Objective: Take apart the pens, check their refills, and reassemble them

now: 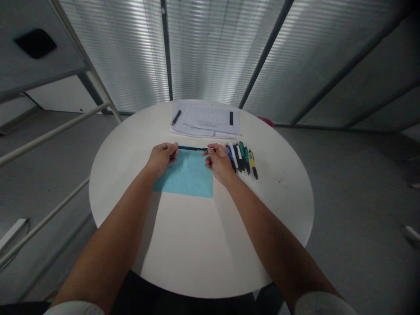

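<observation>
Holding a black pen (pixel 192 148), both hands (pixel 160 159) (pixel 219 164) inside the table rim (pixel 313 210)

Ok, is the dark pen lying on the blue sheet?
No, the dark pen is held at both ends by the left hand and right hand, above the far edge of the blue sheet.

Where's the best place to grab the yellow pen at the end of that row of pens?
Pinch the middle of the yellow pen's barrel from the right, coming down from above. It is the outermost pen, lying flat, with bare white tabletop on that side, while the green pen sits close on its left.
</observation>
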`<state>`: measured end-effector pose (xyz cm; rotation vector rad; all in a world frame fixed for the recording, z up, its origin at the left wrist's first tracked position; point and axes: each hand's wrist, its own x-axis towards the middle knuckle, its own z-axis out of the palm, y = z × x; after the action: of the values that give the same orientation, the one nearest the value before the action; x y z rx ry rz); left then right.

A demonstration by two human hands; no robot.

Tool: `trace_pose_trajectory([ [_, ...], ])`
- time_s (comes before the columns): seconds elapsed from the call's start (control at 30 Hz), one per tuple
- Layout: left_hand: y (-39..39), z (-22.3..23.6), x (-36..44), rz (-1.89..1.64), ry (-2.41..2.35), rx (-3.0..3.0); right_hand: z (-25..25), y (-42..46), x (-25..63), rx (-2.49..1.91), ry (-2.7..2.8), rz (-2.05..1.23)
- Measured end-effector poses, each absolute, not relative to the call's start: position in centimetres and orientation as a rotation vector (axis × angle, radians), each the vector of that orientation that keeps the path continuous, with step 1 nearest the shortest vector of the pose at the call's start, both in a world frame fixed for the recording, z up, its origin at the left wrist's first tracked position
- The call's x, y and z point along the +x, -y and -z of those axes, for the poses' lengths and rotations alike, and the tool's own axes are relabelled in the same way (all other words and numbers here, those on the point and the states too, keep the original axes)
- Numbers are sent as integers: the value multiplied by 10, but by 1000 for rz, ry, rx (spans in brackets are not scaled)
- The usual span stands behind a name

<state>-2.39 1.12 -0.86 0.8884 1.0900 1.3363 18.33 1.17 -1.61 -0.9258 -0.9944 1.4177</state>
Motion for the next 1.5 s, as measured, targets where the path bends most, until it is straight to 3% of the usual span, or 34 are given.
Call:
trace_pose_trajectory([
  [1.5, -7, 3, -24, -1303, -1028, 926, 6, -7, 185, -993, 945, -1492],
])
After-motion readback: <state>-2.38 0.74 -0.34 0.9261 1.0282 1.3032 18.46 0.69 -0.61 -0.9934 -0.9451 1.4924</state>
